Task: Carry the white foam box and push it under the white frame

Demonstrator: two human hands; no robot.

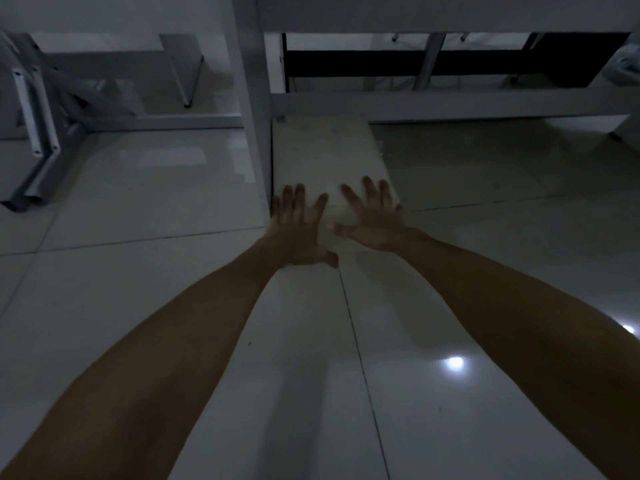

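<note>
The white foam box (322, 154) lies flat on the tiled floor, its far end under the low crossbar of the white frame (450, 107). The frame's upright leg (251, 98) stands right along the box's left side. My left hand (298, 230) presses flat against the box's near end, fingers spread over its top edge. My right hand (374, 216) is flat on the near right corner in the same way, fingers apart. Neither hand wraps around the box.
Glossy white floor tiles (138, 202) surround the box. A folded grey metal frame (41, 133) lies at the left. Beyond the crossbar are a dark panel (485, 69) and slanted metal legs. Ceiling lights reflect in the floor at the lower right.
</note>
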